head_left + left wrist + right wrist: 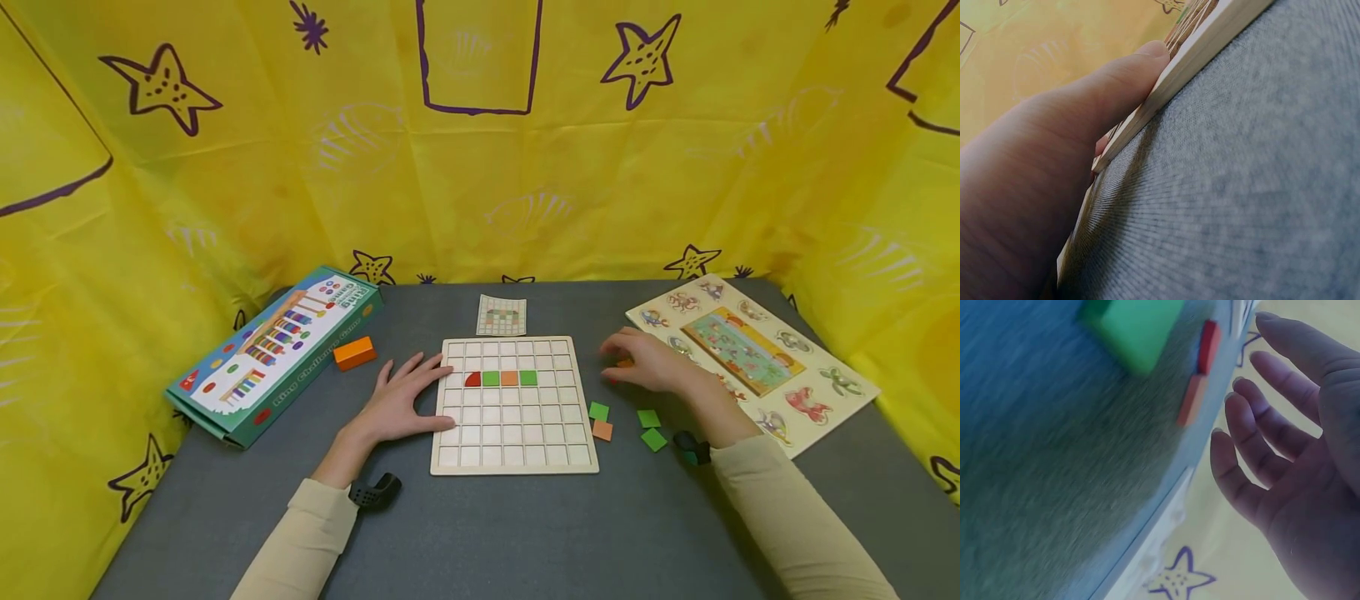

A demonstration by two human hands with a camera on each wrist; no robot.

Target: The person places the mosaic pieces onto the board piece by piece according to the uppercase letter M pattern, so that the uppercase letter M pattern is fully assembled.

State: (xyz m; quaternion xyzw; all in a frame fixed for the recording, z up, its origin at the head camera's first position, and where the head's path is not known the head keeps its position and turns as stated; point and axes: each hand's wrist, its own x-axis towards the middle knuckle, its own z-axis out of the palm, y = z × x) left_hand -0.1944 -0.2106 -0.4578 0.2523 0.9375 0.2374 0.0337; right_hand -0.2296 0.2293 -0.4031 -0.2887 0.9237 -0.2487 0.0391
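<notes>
On the grey counter (480, 533), a red tile (1209, 347) and orange tile (1191, 400) lie right of frame centre, beside the relaxed, empty right hand (647, 360), well apart from the left hand (401, 404), spread on the gridded board (517, 433)

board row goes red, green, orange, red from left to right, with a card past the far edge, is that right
The last tile is green, not red, as the head view shows; the card is past the far edge of the board.
</notes>
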